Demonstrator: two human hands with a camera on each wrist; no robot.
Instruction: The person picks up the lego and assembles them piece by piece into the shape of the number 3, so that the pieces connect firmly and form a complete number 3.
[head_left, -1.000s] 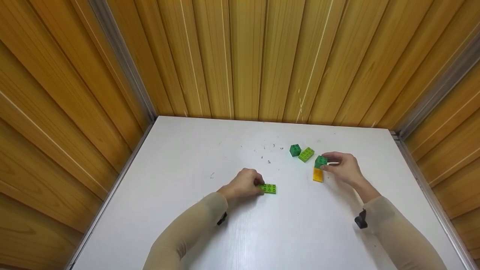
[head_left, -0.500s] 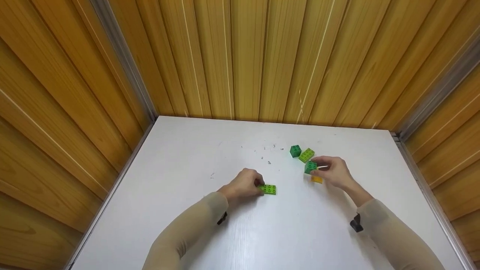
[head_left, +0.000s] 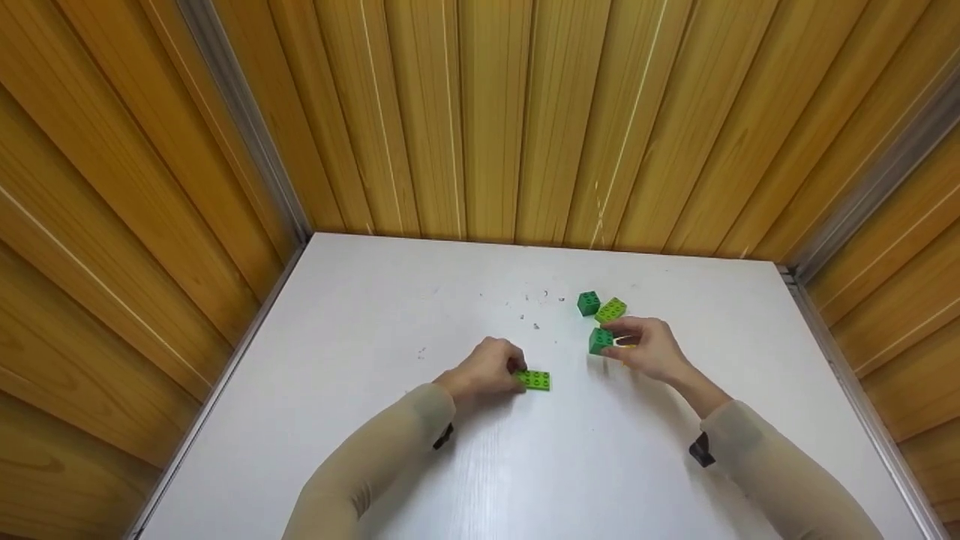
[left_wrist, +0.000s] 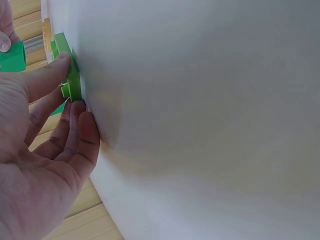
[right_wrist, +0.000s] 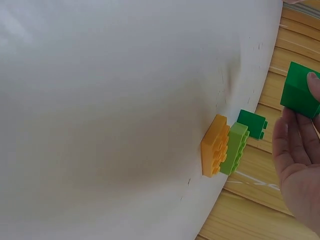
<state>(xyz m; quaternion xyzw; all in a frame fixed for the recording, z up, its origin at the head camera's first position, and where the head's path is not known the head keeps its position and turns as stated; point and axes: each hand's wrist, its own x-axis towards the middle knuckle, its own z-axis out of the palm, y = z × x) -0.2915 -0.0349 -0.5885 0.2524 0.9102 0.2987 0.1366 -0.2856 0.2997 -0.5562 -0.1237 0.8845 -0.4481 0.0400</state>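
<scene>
My left hand (head_left: 487, 366) pinches one end of a flat lime-green toy brick (head_left: 537, 380) that lies on the white table, studs up. In the left wrist view, thumb and fingers sit on either side of this lime brick (left_wrist: 73, 75). Held above the table to the right, a dark green square brick (head_left: 599, 341) is pinched between the thumb and fingers of my right hand (head_left: 654, 351). The right wrist view shows this green brick (right_wrist: 299, 90) raised off the surface. An orange brick (right_wrist: 216, 146) lies beneath the right hand, mostly hidden in the head view.
Behind the right hand lie another dark green brick (head_left: 589, 303) and a lime-green brick (head_left: 611, 310), close together. Small dark marks dot the white table (head_left: 375, 300). Wood-patterned walls (head_left: 487, 120) rise at the back and both sides.
My right hand has carried the dark green brick leftward and slightly toward me, from over the orange brick toward the left hand. The left hand and its lime brick have stayed in place.
</scene>
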